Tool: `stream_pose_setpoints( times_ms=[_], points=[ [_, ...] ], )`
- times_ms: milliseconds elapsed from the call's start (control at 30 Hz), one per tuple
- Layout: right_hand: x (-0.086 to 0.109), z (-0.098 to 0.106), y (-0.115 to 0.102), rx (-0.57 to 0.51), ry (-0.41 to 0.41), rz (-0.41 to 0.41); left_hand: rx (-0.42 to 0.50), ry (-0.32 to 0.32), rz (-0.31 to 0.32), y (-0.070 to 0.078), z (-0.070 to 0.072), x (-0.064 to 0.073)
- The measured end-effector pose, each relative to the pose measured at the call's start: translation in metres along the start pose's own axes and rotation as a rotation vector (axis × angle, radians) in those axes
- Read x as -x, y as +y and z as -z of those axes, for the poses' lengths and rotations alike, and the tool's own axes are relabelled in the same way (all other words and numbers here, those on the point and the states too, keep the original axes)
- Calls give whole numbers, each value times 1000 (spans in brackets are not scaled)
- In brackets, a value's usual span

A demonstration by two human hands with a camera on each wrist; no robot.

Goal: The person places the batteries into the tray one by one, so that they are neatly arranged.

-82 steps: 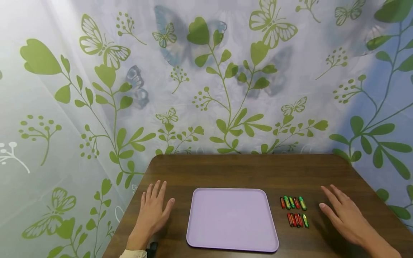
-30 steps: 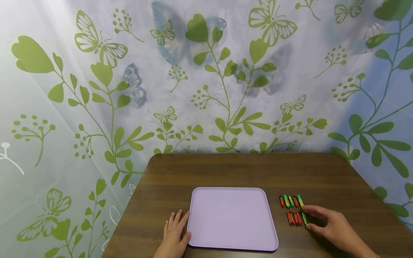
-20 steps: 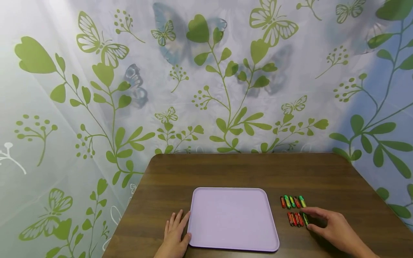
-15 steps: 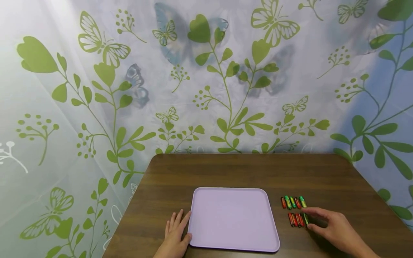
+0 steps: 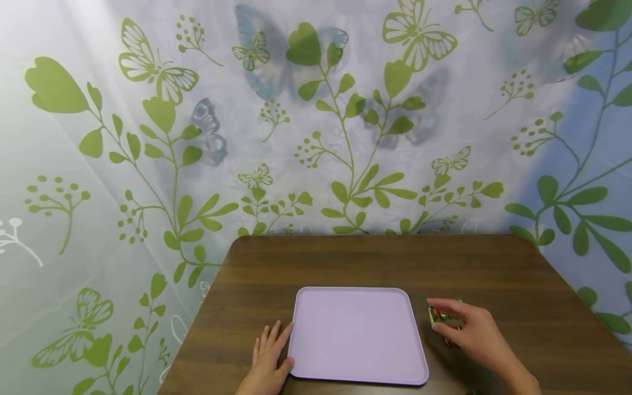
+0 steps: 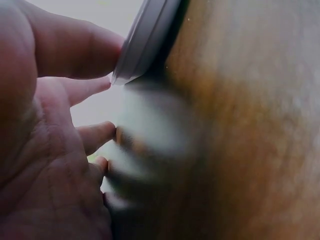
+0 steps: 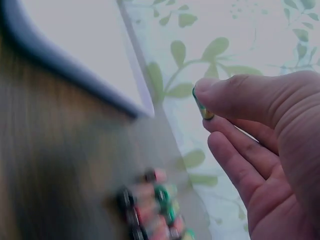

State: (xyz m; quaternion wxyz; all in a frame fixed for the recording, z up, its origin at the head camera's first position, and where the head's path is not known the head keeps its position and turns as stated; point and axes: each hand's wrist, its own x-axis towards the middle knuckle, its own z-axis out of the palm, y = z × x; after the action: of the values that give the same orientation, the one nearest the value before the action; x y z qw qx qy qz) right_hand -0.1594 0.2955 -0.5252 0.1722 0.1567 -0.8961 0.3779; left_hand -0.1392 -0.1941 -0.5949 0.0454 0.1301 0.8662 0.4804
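A green-and-yellow battery [image 7: 202,107] is pinched between the thumb and fingertips of my right hand [image 5: 476,328], lifted above the table just right of the tray. Below that hand lie several red-and-black and green batteries [image 7: 159,212], largely covered by it in the head view. My left hand [image 5: 268,359] rests at the left side of the light purple tray [image 5: 357,336], fingers extended. In the left wrist view its thumb and a fingertip touch the tray's rim [image 6: 145,42].
A dark brown wooden table [image 5: 375,260] carries the tray and batteries. Behind it hangs a pale curtain [image 5: 316,137] printed with green leaves and butterflies.
My right hand has picked up the green battery from the right end of the near row and moved left with it toward the tray. Earlier, my left hand came to the tray's edge.
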Motion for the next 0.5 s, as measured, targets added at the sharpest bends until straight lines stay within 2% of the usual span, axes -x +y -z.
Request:
stream_pose_setpoints(
  times_ms=[100,233,333,500],
  points=[
    [-7,-15,-9,-22,22,21,11,4,-16,-2,-1,0],
    [-20,-34,-22,-59,31,29,-38,16,6,-5,-2,-1],
    [-30,-47,-32,-96,9,16,-69,26,19,-7,-3,-2],
    [-46,-68,-51,-144,-36,17,-68,31,16,-9,-3,-4]
  ],
)
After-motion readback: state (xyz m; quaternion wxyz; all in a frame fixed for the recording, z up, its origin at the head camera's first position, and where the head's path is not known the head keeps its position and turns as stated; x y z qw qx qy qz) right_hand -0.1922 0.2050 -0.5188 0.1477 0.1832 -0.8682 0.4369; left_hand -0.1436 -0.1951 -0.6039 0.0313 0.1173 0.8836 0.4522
